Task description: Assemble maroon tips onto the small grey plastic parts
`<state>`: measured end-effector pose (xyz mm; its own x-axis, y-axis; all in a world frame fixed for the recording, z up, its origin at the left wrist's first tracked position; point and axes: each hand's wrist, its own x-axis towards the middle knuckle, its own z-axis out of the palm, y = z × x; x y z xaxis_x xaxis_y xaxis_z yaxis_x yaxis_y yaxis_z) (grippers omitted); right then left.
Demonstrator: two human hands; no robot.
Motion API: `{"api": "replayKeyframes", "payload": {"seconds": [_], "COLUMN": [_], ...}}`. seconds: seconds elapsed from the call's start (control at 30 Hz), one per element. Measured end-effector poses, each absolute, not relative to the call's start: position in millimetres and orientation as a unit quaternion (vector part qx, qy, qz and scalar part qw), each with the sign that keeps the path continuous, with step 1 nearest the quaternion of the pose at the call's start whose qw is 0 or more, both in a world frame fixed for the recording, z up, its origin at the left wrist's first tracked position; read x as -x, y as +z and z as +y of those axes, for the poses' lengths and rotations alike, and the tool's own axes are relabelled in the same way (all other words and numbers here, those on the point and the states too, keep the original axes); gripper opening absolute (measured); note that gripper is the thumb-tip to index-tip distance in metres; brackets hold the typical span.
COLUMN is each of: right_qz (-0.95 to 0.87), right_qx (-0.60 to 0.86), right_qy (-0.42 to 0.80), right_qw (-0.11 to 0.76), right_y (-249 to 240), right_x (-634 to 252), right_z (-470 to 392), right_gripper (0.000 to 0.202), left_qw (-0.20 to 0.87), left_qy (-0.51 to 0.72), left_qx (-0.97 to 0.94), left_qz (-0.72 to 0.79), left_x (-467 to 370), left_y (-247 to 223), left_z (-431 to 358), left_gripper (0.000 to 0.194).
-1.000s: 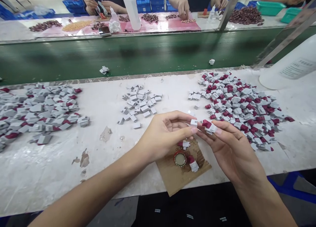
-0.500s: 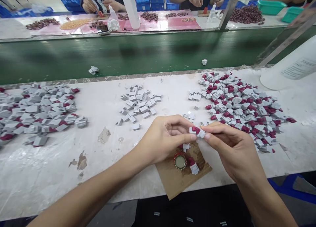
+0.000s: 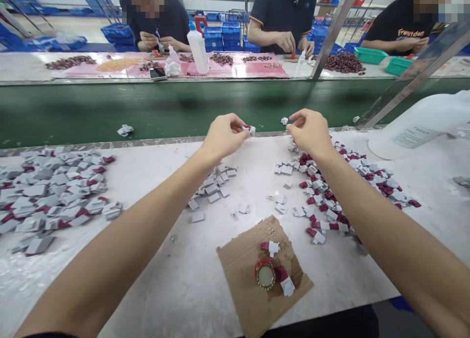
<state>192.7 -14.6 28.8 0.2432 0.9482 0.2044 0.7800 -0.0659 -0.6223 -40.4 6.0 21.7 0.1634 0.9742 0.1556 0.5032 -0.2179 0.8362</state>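
Note:
My left hand (image 3: 226,138) is closed, pinching a small grey-and-maroon plastic part (image 3: 250,129) between thumb and fingertips at the table's far edge. To the right, my right hand (image 3: 311,132) reaches forward with thumb and index finger apart, nothing between them. Just past its fingertips a small white plastic piece (image 3: 284,121) lies on the green conveyor belt (image 3: 205,100). On a square of brown cardboard (image 3: 244,274) near me stands a red-rimmed bottle cap (image 3: 265,274), with grey-and-maroon parts (image 3: 285,281) beside it. My left forearm partly covers a pile of grey pieces (image 3: 215,186).
A mixed grey-and-maroon pile (image 3: 58,191) lies at left, another (image 3: 319,191) under my right forearm. A large white jug (image 3: 411,127) stands at right. A metal post (image 3: 336,32) rises beyond the belt. Co-workers (image 3: 282,24) sit across it, their hands apart from mine.
Both hands have left the spot above the cardboard and moved forward to the belt's edge. My right hand has let go of the part; my left still holds it. The view has tilted up.

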Motion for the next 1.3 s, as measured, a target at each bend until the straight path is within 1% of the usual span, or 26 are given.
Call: {"api": "replayKeyframes", "payload": {"seconds": [0.07,0.17,0.23,0.3,0.37,0.4,0.5,0.57,0.67,0.77,0.93,1.03,1.1,1.17,1.3], "right_qz": [-0.591,-0.591,-0.601,-0.616,-0.631,-0.639,-0.669,-0.698,-0.704,-0.709,-0.699,-0.688,-0.678,-0.668,-0.642], "right_qx": [0.743,0.757,0.752,0.738,0.718,0.705,0.657,0.604,0.561,0.543,0.536,0.533,0.541,0.55,0.564], "right_qy": [0.12,0.119,0.12,0.123,0.128,0.131,0.152,0.187,0.242,0.261,0.298,0.316,0.319,0.32,0.338], "right_qw": [0.292,0.252,0.243,0.249,0.266,0.278,0.313,0.335,0.363,0.367,0.367,0.377,0.382,0.386,0.395], "right_y": [20.3,4.8,-2.2,-3.1,2.9,8.0,25.9,34.2,34.9,24.9,5.3,-0.6,-1.1,0.2,1.5], "right_x": [-191.1,-186.0,-181.8,-177.7,-174.9,-174.5,-178.5,-184.3,-191.1,-190.9,-181.9,-179.5,-180.4,-182.1,-182.9], "right_z": [28.2,67.7,79.4,81.2,71.7,61.5,4.6,-51.5,-139.7,-205.4,-258.4,-273.6,-279.8,-283.6,-287.9], "right_gripper": [0.025,0.031,0.033,0.029,0.014,0.009,0.015,0.014,0.016,0.01,0.016,0.017,0.017,0.015,0.012], "left_qw": [0.304,0.291,0.286,0.281,0.27,0.26,0.216,0.196,0.175,0.138,0.109,0.089,0.113,0.174,0.379], "left_qy": [0.369,0.331,0.295,0.264,0.246,0.242,0.243,0.233,0.165,0.109,0.108,0.113,0.125,0.151,0.25], "left_qx": [-0.668,-0.657,-0.657,-0.66,-0.669,-0.675,-0.702,-0.732,-0.795,-0.823,-0.821,-0.831,-0.835,-0.834,-0.773], "left_qz": [0.571,0.612,0.632,0.644,0.648,0.647,0.634,0.609,0.556,0.54,0.551,0.538,0.523,0.501,0.442], "left_x": [43.9,45.7,45.6,47.4,53.1,57.4,72.7,81.4,87.9,86.1,76.1,73.2,73.2,74.1,74.8], "left_y": [10.6,-5.5,-12.7,-14.8,-11.3,-7.6,6.6,13.7,15.1,9.6,2.8,2.3,3.9,6.8,11.8], "left_z": [43.8,80.5,90.4,90.6,82.2,74.6,37.6,4.0,-44.7,-74.1,-85.1,-89.6,-95.6,-103.7,-122.6], "left_gripper": [0.01,0.026,0.036,0.04,0.04,0.04,0.039,0.031,0.014,0.012,0.007,0.009,0.007,0.003,0.01]}}
